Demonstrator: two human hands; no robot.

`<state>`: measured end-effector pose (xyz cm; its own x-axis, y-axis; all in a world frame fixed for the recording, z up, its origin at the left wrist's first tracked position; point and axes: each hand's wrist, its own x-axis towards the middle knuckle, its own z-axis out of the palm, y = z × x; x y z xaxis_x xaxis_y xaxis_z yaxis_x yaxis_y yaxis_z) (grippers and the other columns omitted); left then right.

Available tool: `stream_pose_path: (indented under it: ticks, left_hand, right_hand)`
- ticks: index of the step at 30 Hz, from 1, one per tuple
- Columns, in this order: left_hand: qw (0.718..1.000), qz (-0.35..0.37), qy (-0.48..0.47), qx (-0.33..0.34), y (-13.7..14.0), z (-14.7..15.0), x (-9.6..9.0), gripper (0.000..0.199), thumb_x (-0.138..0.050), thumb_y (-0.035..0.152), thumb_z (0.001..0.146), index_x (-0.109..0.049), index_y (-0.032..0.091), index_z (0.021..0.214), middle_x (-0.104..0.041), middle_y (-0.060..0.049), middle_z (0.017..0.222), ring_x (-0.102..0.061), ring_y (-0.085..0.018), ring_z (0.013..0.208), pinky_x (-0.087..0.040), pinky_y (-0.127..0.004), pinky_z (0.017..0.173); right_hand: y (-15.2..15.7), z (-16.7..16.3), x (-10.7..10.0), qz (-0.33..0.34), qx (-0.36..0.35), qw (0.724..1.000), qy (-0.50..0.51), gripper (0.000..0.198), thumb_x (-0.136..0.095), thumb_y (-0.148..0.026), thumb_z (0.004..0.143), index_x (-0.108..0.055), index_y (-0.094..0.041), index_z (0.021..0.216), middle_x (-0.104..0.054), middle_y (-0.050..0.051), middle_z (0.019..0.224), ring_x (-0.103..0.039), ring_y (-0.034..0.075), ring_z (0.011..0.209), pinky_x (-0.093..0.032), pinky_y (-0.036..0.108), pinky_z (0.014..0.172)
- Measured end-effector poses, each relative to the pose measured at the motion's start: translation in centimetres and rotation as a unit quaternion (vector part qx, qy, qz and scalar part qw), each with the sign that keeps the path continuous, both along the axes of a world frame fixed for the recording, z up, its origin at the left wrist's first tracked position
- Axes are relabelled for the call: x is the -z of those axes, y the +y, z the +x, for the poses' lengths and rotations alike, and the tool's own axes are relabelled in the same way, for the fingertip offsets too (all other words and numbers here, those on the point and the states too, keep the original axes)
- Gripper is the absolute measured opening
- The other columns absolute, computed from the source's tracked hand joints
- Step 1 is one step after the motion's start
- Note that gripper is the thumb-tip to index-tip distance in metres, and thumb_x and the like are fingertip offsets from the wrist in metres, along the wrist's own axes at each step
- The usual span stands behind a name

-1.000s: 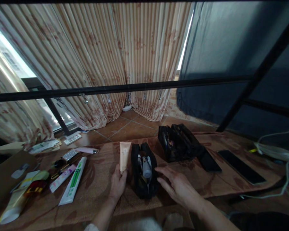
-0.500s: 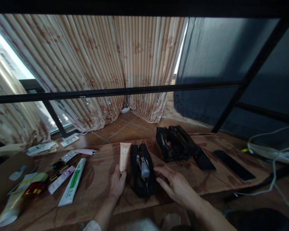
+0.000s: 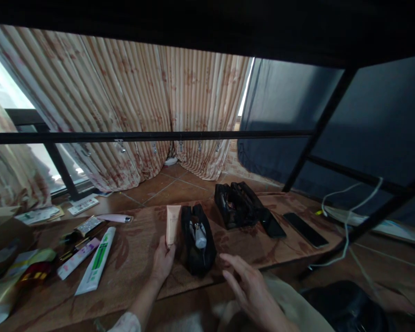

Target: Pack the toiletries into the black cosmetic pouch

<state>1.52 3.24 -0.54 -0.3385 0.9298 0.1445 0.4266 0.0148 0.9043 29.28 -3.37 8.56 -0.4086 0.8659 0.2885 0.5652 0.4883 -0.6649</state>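
My left hand [image 3: 163, 263] is closed around the lower end of a peach-coloured squeeze tube [image 3: 173, 224], which stands cap down just left of a black pouch [image 3: 199, 265]. The pouch lies unzipped on the brown cloth, and a small grey-white bottle [image 3: 200, 237] shows inside its opening. To the pouch's right, my right hand [image 3: 244, 279] holds nothing; its fingers are apart and do not touch the pouch. A second black mesh pouch [image 3: 233, 207] sits farther back to the right, with items inside that I cannot make out.
On the left lie a white-and-green tube [image 3: 96, 263], a pink-and-white tube [image 3: 78, 259], a pale pink slim device [image 3: 115, 218] and a cardboard box [image 3: 7, 235]. Two dark phones, one [image 3: 272, 223] beside the far pouch and one [image 3: 305, 229] farther right, rest near a white cable [image 3: 347, 230]. A black rail [image 3: 193, 135] crosses behind.
My right hand has drawn back slightly from the open pouch, toward me. My left hand still has the peach tube. The camera view has shifted a little.
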Motion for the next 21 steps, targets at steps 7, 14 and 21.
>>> stream_pose_path:
  ticks: [7, 14, 21]
  left_hand:
    - [1.0, 0.004, -0.014, 0.002, -2.6, -0.5, -0.1, 0.033, -0.055, 0.052, 0.078, -0.051, 0.022, 0.092, -0.061, 0.0, 0.075, -0.059, -0.02, 0.072, -0.046, -0.031, 0.067]
    - [0.999, 0.022, -0.042, 0.023, -4.1, -1.2, 0.6, 0.048, -0.063, 0.054, 0.073, -0.054, 0.019, 0.105, -0.068, -0.007, 0.093, -0.064, -0.025, 0.086, -0.048, -0.037, 0.079]
    - [0.997, 0.04, -0.061, 0.039, -4.6, -1.3, 0.6, 0.048, -0.064, 0.05, 0.072, -0.056, 0.018, 0.107, -0.069, -0.008, 0.098, -0.064, -0.026, 0.093, -0.047, -0.038, 0.084]
  right_hand:
    - [-4.1, -0.5, 1.5, 0.001, 0.037, 0.999, 0.014, 0.033, -0.045, -0.021, 0.093, -0.054, -0.023, 0.125, -0.065, 0.007, 0.107, -0.064, 0.017, 0.096, -0.05, 0.028, 0.084]
    - [-8.2, -2.7, 3.5, -0.029, 0.037, 0.999, 0.004, 0.032, -0.046, -0.019, 0.091, -0.059, -0.022, 0.121, -0.066, 0.006, 0.1, -0.065, 0.017, 0.088, -0.05, 0.027, 0.079]
    - [-10.9, -5.2, 6.4, -0.051, 0.016, 0.997, 0.057, 0.025, -0.047, -0.021, 0.09, -0.066, -0.018, 0.106, -0.069, 0.008, 0.092, -0.066, 0.018, 0.086, -0.052, 0.026, 0.077]
